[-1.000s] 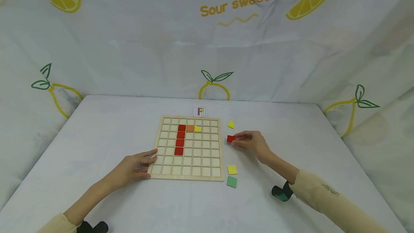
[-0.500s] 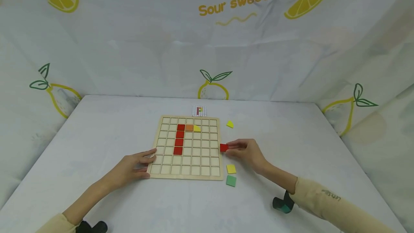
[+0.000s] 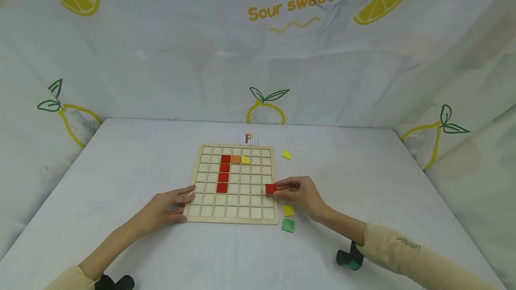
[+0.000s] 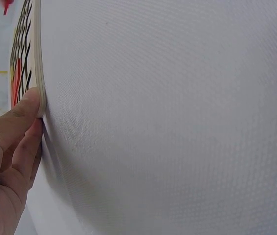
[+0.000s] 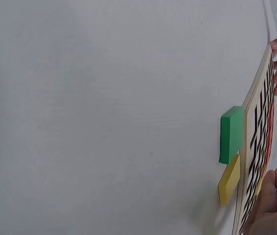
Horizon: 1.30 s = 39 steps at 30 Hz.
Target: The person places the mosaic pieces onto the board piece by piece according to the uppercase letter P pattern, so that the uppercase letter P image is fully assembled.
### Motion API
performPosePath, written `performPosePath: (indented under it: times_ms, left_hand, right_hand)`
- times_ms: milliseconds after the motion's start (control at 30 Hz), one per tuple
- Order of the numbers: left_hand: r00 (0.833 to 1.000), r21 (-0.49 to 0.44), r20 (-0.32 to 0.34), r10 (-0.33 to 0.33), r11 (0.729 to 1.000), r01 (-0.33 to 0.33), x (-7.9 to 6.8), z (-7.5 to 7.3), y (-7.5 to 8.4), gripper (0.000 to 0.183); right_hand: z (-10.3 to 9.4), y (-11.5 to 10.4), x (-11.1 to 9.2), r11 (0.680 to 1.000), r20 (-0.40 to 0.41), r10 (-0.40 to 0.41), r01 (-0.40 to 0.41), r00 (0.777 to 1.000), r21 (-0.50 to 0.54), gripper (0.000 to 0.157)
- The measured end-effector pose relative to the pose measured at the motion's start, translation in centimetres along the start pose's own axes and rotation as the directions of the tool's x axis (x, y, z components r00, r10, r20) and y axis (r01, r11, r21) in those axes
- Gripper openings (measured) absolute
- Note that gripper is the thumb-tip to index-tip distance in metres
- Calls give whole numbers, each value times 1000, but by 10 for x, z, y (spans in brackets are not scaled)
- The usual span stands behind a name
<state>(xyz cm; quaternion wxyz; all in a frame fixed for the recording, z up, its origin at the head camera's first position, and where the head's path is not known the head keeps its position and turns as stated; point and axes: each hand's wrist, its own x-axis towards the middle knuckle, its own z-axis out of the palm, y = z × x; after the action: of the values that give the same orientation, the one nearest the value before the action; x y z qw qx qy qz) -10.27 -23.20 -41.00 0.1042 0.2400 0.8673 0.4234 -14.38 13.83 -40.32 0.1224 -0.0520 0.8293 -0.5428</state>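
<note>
A wooden grid board [image 3: 209, 211] lies on the table, with a column of red square tiles [image 3: 223, 177], an orange tile [image 3: 236, 159] and a yellow tile [image 3: 245, 160] with a slanted side in its cells. My left hand [image 3: 166, 209] holds the board's left edge, thumb at the near corner, as the left wrist view also shows. Between thumb and fingertips my right hand [image 3: 300, 195] pinches a red square tile [image 3: 270, 189], which overlaps the board's right edge in the head view.
Right of the board lie a yellow square tile [image 3: 288, 210], a green square tile [image 3: 288, 225] and a yellow tile with a slanted side [image 3: 286, 155]. Behind the board is a small printed pattern card [image 3: 248, 138]. A white lemon-print cloth [image 3: 181, 66] hangs at the back.
My right hand has brought the red tile left and nearer to me, from the table beside the board to over its right edge. The left hand stays put.
</note>
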Motion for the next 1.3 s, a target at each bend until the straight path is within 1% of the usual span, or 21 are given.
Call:
performPosePath:
  times_ms: [233, 333, 500, 600, 733, 900, 1067, 1300]
  left_hand:
    - [1000, 9, -6, 14, 1000, -14, 1, 0, -2, 60]
    - [1000, -10, -11, 11, 1000, -12, 0, 1, -4, 59]
    - [999, -8, -24, 32, 999, -32, 0, 2, -5, 58]
    - [1000, -8, -20, 22, 1000, -22, -1, 2, -5, 58]
    - [1000, -16, -1, -21, 1000, 21, 0, 1, -2, 59]
    - [1000, -7, 2, -28, 1000, 28, 0, 0, 1, 58]
    - [1000, 22, -1, -27, 999, 27, 0, 0, 1, 58]
    - [999, 31, 1, -38, 999, 38, 0, -1, 3, 58]
  right_hand:
    - [12, 0, 1, 1000, 25, -21, 21, 999, 7, 30]
    - [18, -2, 2, 999, 32, -34, 34, 999, 1, 29]
    - [30, -5, 3, 999, 68, -45, 43, 997, 31, 26]
    - [36, -7, 4, 997, 95, -69, 66, 993, 38, 25]
    - [45, -10, 6, 995, 107, -92, 87, 990, 49, 25]
    - [56, -15, 8, 996, 111, -82, 77, 990, 49, 24]
    - [67, -20, 11, 996, 121, -76, 71, 990, 47, 24]
    - [79, -25, 18, 994, 155, -106, 100, 982, 47, 20]
